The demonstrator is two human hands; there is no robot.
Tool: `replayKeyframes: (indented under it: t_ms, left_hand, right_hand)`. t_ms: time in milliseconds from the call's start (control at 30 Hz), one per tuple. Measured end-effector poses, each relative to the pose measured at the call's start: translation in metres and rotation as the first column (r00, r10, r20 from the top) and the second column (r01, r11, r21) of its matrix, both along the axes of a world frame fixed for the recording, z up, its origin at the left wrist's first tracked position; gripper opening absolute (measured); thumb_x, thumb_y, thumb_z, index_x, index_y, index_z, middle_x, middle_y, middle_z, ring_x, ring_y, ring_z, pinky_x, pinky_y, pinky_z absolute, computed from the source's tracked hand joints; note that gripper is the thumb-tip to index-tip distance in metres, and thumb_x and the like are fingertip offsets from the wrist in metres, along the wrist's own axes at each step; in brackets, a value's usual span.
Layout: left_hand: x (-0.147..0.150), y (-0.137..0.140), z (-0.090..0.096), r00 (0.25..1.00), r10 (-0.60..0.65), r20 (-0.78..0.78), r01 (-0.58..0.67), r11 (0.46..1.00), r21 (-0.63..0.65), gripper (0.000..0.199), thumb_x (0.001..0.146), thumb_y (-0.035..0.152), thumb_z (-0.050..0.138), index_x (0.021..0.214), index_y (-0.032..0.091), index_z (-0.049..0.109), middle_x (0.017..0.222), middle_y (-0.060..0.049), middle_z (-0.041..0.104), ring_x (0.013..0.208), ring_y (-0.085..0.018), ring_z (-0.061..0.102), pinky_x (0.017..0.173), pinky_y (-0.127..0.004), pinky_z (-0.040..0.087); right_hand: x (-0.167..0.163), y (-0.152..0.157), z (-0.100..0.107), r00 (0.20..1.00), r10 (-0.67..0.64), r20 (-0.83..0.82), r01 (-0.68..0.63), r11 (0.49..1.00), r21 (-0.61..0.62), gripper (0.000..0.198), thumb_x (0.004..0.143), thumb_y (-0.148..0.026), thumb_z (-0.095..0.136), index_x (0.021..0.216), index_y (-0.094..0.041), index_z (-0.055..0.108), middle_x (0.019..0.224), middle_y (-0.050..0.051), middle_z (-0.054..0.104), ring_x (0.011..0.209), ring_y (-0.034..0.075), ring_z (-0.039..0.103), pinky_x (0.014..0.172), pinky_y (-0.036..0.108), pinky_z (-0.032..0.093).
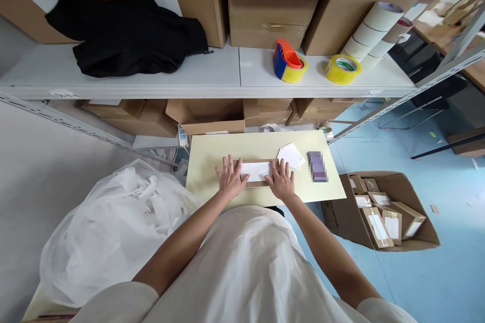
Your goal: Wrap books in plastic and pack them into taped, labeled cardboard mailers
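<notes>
A flat brown cardboard box (257,184) with a white label (256,171) on its top lies on the pale yellow table (212,146). My left hand (230,179) rests on the box's left end, fingers spread, thumb at the label's edge. On the right end lies my right hand (281,180), also with its fingers apart and its thumb by the label. Both palms hide the ends of the box. Beyond my right hand is a loose pile of white labels (291,155). A blurred purple rectangular item (317,166) lies farther right.
A shelf (253,73) behind the table holds a tape dispenser (288,63), yellow tape (343,69), label rolls (373,30) and black cloth (129,33). An open carton (341,212) of small labelled boxes stands on the floor at right; a white plastic bag (98,237) bulges at left.
</notes>
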State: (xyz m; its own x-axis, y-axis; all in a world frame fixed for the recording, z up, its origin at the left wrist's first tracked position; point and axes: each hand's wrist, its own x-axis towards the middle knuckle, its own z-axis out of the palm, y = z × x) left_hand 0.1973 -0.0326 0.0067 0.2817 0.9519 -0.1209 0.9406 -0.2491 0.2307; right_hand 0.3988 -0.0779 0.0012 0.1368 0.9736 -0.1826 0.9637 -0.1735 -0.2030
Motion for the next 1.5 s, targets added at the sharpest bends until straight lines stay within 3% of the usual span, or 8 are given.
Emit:
replayKeyframes:
  t_ms: [200,367,633,867,967,1133,1333,1500]
  left_hand:
    - [0.001,0.012,-0.004,0.988,0.093,0.126,-0.081,0.992,-0.092,0.067,0.089,0.051,0.038,0.147,0.022,0.025,0.156,-0.018,0.012,0.138,-0.039,0.026,0.101,-0.063,0.031]
    - [-0.011,0.015,-0.018,0.939,0.088,0.332,-0.031,0.984,-0.173,0.072,0.089,0.051,0.041,0.149,0.019,0.017,0.156,-0.020,0.013,0.121,-0.030,0.053,0.088,-0.041,0.049]
    - [-0.025,0.012,-0.018,0.874,0.315,0.370,-0.152,0.901,-0.408,0.096,0.083,0.054,0.052,0.149,0.010,-0.002,0.132,-0.021,0.054,0.118,-0.028,0.056,0.091,-0.036,0.045]
    - [-0.035,0.019,-0.006,0.879,0.346,0.328,-0.123,0.829,-0.546,0.050,0.086,0.048,0.049,0.124,0.016,0.052,0.116,-0.013,0.066,0.106,-0.024,0.063,0.083,-0.030,0.046]
    - [-0.031,0.017,-0.002,0.887,0.341,0.311,-0.139,0.840,-0.525,0.042,0.087,0.046,0.046,0.117,0.018,0.056,0.115,-0.012,0.067,0.105,-0.024,0.063,0.083,-0.031,0.046]
    - [-0.023,0.005,0.020,0.908,0.289,0.303,-0.147,0.898,-0.414,0.045,0.088,0.045,0.046,0.124,0.020,0.051,0.111,-0.010,0.068,0.101,-0.024,0.064,0.083,-0.033,0.047]
    - [0.026,-0.001,0.068,0.910,0.137,0.391,0.012,0.935,-0.356,0.056,0.087,0.049,0.044,0.136,0.021,0.040,0.110,-0.009,0.067,0.087,-0.020,0.067,0.076,-0.031,0.052]
    - [0.132,-0.005,0.084,0.898,-0.069,0.434,0.242,0.902,-0.358,0.056,0.086,0.049,0.047,0.134,0.022,0.041,0.114,-0.009,0.064,0.092,-0.021,0.066,0.077,-0.032,0.053]
  right_hand:
    - [-0.002,0.010,-0.021,0.913,-0.209,-0.351,0.242,0.969,0.054,0.077,0.090,-0.052,0.039,0.150,-0.014,0.009,0.151,0.023,0.025,0.136,0.034,0.033,0.096,0.051,0.042]
    - [0.007,0.002,-0.031,0.859,-0.134,-0.495,0.206,0.974,0.094,0.070,0.093,-0.044,0.030,0.149,-0.008,0.007,0.145,0.023,0.036,0.132,0.030,0.041,0.097,0.047,0.043]
    - [0.015,0.000,-0.026,0.845,-0.133,-0.517,0.192,0.979,0.062,0.071,0.091,-0.047,0.033,0.147,-0.007,0.018,0.140,0.024,0.043,0.127,0.029,0.046,0.098,0.046,0.042]
    - [0.041,0.022,-0.003,0.847,-0.250,-0.470,0.213,0.968,-0.131,0.051,0.091,-0.053,0.033,0.113,-0.017,0.060,0.093,0.012,0.071,0.082,0.024,0.069,0.074,0.038,0.052]
    - [0.035,0.023,0.000,0.846,-0.241,-0.476,0.203,0.970,-0.131,0.047,0.090,-0.056,0.037,0.098,-0.018,0.064,0.081,0.010,0.071,0.071,0.022,0.068,0.064,0.033,0.051]
    - [0.031,0.000,0.010,0.832,-0.241,-0.500,0.222,0.970,-0.097,0.038,0.090,-0.049,0.042,0.109,-0.021,0.060,0.097,0.011,0.070,0.090,0.024,0.066,0.071,0.033,0.049]
    - [0.083,-0.056,0.046,0.682,-0.407,-0.608,0.410,0.901,-0.142,0.044,0.090,-0.054,0.037,0.117,-0.023,0.054,0.097,0.007,0.070,0.083,0.021,0.066,0.072,0.033,0.048]
    - [0.153,-0.123,0.058,0.551,-0.575,-0.605,0.657,0.746,-0.109,0.041,0.090,-0.055,0.036,0.109,-0.024,0.054,0.097,0.007,0.070,0.083,0.022,0.065,0.070,0.033,0.047]
